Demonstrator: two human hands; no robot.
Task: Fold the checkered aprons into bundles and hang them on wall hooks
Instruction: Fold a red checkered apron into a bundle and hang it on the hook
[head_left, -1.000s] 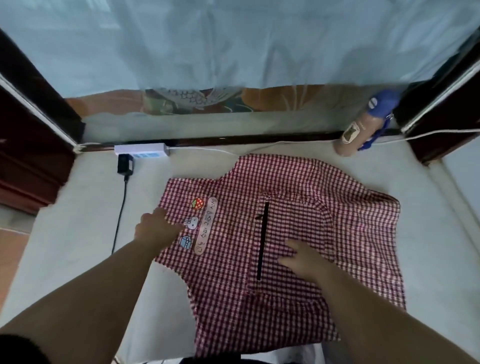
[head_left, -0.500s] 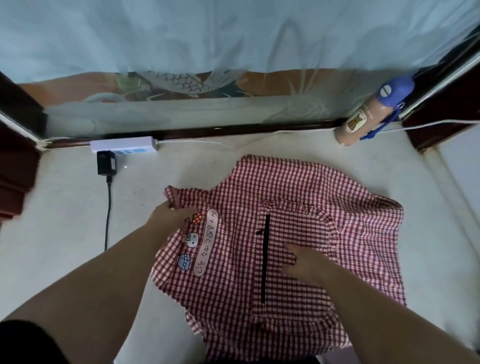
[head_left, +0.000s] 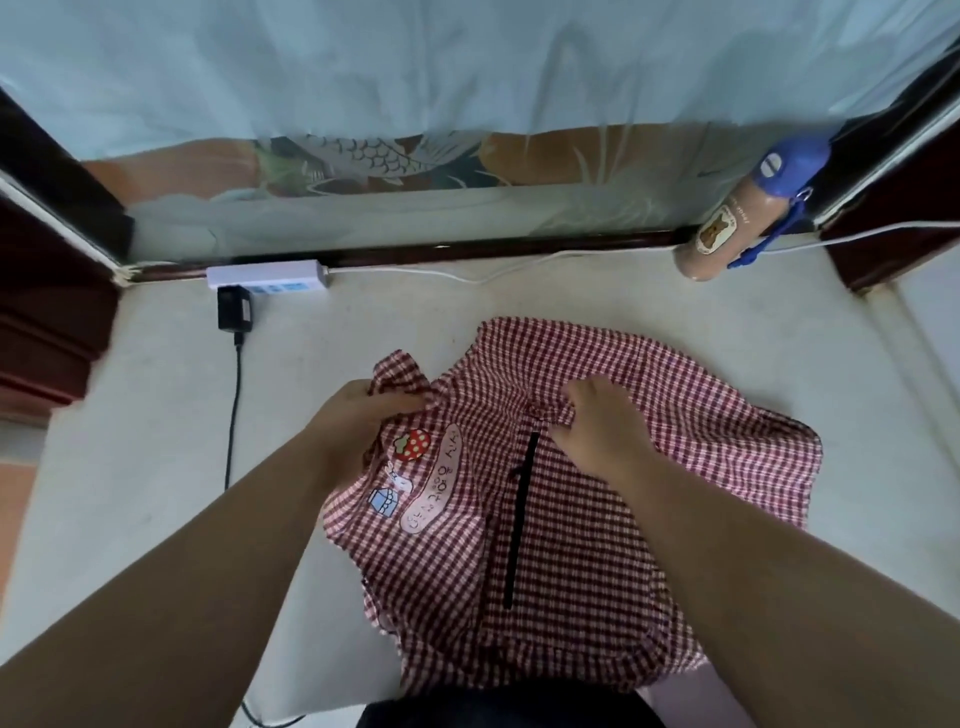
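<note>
A red-and-white checkered apron (head_left: 670, 415) lies spread on the pale flat surface (head_left: 130, 467), with a black zip down its middle and a strawberry patch and pink label at its left. My left hand (head_left: 358, 415) is shut on the apron's upper left corner, which stands bunched up above the fingers. My right hand (head_left: 597, 426) pinches the cloth at the top of the zip, fingers curled into the fabric. No wall hooks are in view.
A white power strip (head_left: 267, 274) with a black plug and cable lies at the back left. A brown bottle with a blue cap (head_left: 737, 228) lies at the back right. Dark wooden frames flank both sides; a pale curtain hangs behind.
My left hand has gathered the apron's left corner and drawn it up and inward. My right hand has slid from the apron's middle up to the top of the zip and gripped the cloth.
</note>
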